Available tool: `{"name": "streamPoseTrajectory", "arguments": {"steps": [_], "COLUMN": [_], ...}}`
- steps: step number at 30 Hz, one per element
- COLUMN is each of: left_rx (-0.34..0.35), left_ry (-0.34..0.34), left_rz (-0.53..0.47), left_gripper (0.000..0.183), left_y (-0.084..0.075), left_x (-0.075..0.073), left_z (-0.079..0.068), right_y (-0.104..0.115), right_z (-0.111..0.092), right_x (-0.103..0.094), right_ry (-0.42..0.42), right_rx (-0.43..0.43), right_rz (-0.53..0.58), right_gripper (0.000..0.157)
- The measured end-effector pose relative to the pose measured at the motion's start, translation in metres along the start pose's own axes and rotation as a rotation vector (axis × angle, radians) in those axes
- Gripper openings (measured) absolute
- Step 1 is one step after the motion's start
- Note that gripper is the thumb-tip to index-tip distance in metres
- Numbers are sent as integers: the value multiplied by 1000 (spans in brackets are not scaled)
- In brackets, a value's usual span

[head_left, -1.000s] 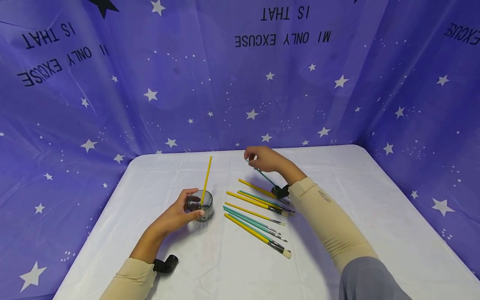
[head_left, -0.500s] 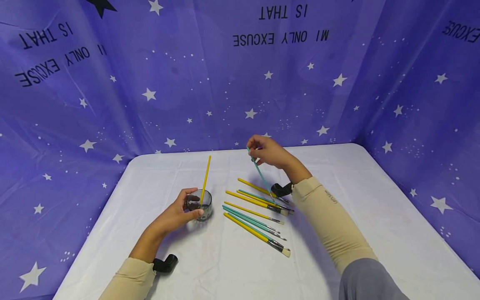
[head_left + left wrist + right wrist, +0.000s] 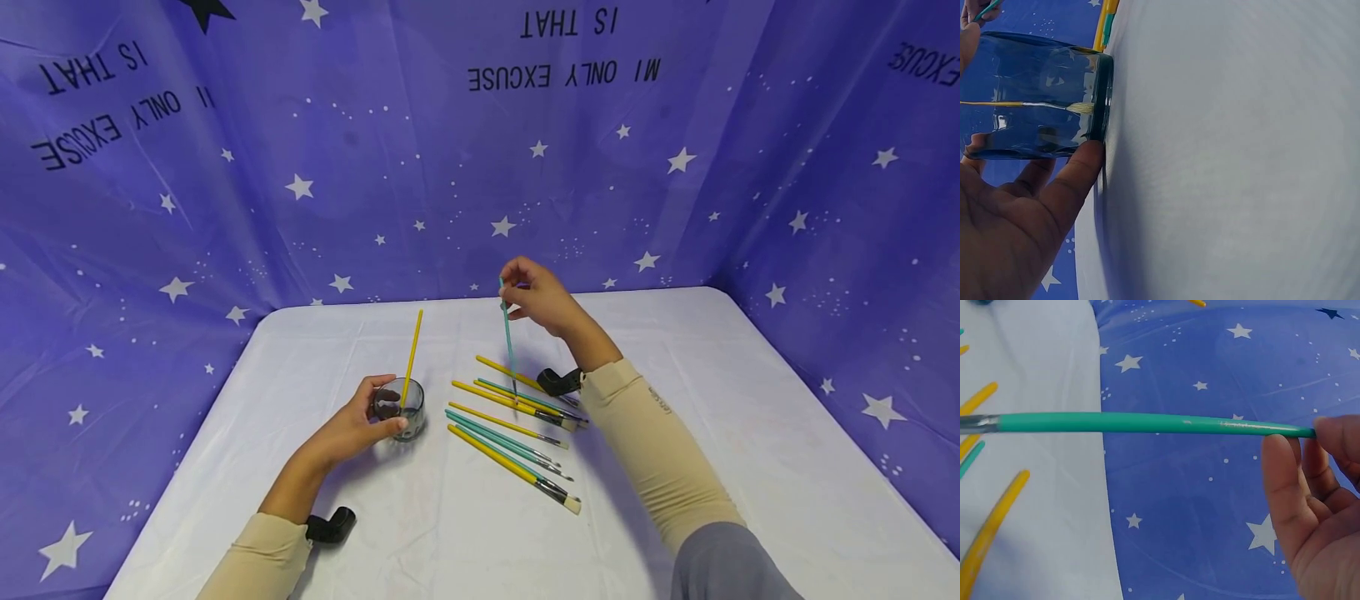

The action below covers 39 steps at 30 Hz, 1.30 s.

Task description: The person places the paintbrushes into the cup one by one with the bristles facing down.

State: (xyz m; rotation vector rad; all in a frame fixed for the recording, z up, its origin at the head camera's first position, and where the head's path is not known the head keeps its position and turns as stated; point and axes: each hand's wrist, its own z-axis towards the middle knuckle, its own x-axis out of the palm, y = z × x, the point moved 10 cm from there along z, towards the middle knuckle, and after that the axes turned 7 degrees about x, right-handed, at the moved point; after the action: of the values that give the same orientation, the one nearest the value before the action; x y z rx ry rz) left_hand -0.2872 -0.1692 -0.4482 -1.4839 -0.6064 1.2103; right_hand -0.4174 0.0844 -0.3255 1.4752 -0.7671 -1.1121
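Note:
My left hand [image 3: 358,429] grips a clear, bluish glass [image 3: 1041,131] standing on the white table. Inside the glass leans a yellow paintbrush [image 3: 414,354], bristles down at the bottom, as the left wrist view shows. Raised above the back of the table, my right hand [image 3: 546,296] pinches a teal paintbrush [image 3: 1116,422] near the end of its handle. That brush hangs nearly upright with its tip low, in front of the brushes on the table. Its bristles lie outside the right wrist view.
Several yellow and teal paintbrushes [image 3: 495,457] lie side by side on the white tablecloth [image 3: 375,533], right of the glass, bristles toward the lower right. A purple curtain with stars [image 3: 465,167] closes off the back and sides of the table.
My right hand has risen with the teal brush, which has swung from slanting to nearly upright, its tip shifting left. The left hand and glass have stayed in place.

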Motion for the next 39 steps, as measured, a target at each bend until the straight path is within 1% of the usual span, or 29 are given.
{"name": "streamPoseTrajectory", "arguments": {"steps": [7,12,18,24,30,35,37,39], "left_rx": [-16,-1,2,-9,-8,-7,-6,1], "left_ry": [-5,-3,0,1,-1,1,0,0], "left_rz": [-15,-2,8,7,10,4,14,28], "left_gripper": [78,78,77,77,78,77,76,76], "left_y": [3,2,2,4,4,4,4,3], "left_x": [1,0,0,1,0,0,0,0], "left_z": [-1,-1,-1,0,-1,-1,-1,0], "right_y": [3,5,7,8,9,15,16,16], "right_z": [-1,-1,0,-1,0,0,0,-1], "right_x": [-1,0,7,16,27,40,47,54], "right_ry": [-50,-102,-150,-171,-188,-184,-174,-163], "right_rx": [-49,-85,-83,-77,-75,-94,-95,-93], "right_rz": [134,206,278,330,415,421,406,389], "right_gripper": [26,21,19,21,18,25,24,19]}}
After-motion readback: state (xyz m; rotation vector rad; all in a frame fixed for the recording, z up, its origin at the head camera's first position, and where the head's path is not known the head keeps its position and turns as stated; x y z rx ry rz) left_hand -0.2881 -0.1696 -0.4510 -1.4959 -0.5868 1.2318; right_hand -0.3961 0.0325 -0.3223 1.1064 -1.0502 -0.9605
